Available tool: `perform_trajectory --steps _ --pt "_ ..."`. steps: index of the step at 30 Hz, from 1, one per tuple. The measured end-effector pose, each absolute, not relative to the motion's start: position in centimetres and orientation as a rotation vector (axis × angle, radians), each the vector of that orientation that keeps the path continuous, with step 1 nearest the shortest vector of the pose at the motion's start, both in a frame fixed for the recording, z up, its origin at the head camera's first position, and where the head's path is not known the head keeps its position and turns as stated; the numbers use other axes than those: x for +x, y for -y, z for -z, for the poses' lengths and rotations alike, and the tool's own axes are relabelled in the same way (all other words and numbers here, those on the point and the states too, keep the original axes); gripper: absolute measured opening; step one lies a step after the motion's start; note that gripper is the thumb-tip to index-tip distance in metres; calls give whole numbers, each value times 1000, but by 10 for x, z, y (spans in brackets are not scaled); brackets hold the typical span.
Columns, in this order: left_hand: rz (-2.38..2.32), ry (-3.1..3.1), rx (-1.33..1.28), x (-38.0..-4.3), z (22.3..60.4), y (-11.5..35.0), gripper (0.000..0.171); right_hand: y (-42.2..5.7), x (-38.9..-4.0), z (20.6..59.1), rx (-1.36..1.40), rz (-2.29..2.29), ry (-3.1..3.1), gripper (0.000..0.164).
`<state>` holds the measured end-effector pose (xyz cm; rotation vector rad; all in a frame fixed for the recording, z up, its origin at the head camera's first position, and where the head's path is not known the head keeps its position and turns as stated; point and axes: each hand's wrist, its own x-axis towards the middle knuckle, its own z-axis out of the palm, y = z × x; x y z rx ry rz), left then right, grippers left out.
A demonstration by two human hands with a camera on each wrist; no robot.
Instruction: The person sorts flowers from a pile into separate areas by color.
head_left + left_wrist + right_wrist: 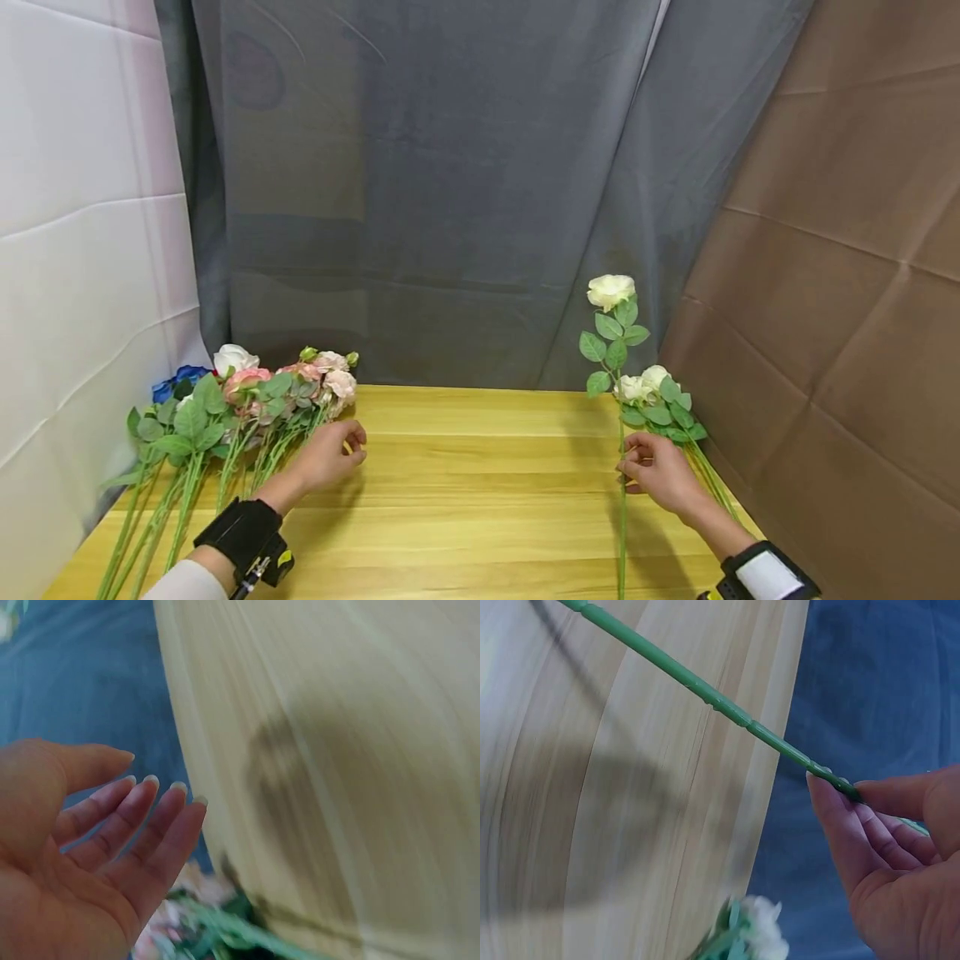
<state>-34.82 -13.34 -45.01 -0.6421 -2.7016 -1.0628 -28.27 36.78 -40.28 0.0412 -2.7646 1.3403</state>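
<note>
My right hand [660, 473] pinches the green stem of a white rose [611, 292] between thumb and fingertips. The rose stands upright, its bloom high and its leaves spread below it. In the right wrist view the stem [682, 675] runs slanting over the table from the fingers [840, 825]. My left hand [330, 457] hovers over the table with loosely bent fingers and holds nothing. Just left of it lies a bunch of pink roses [247, 383] with long green stems; pink blooms [199, 889] also show below the palm in the left wrist view.
More white roses [645, 387] lie at the table's right edge, behind my right hand. Blue flowers [180, 379] and a white bloom [235, 358] lie at the far left. The wooden table [480, 500] ends at a grey curtain [465, 208]; a brown cloth [840, 292] hangs on the right.
</note>
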Motion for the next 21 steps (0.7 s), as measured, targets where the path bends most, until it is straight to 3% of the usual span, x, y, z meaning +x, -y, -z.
perform_trajectory --steps 9,18,21 --pt "871 2820 -330 -346 455 180 11 -414 -283 402 -52 -1148 2830 25" --pt "665 2911 -143 -344 456 183 8 -452 -285 408 -123 -919 2898 1" --pt "618 2943 -128 -345 455 183 7 -460 -288 410 -137 -855 2922 10"
